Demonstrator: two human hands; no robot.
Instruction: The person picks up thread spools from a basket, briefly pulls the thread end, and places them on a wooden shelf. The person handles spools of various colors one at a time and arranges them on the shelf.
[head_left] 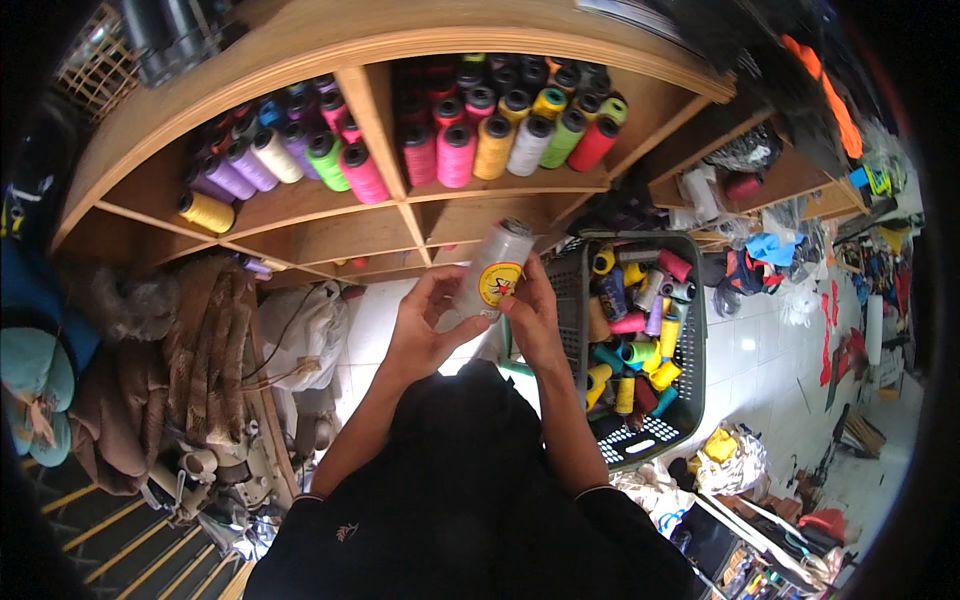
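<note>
Between my two hands is a thread spool (508, 252), pale grey-white, in clear plastic wrap with a round yellow label. It tilts, its dark-holed top leaning away to the right. My left hand (432, 318) is at the spool's left side, fingers and thumb curled against the wrap. My right hand (532, 315) grips the spool from the right, its thumb across the front by the label. Ahead, a wooden shelf (480, 212) carries upright spools in its upper compartments, among them a pink spool (455, 155), a light grey spool (530, 145) and a red spool (594, 144).
At my right stands a dark plastic basket (692, 330) with many loose coloured spools. Brown patterned cloth (210, 350) and a white bag (305, 335) hang at the left. Bundles and scraps, including a silvery bag (735, 460), lie on the white tiled floor (750, 375) at right.
</note>
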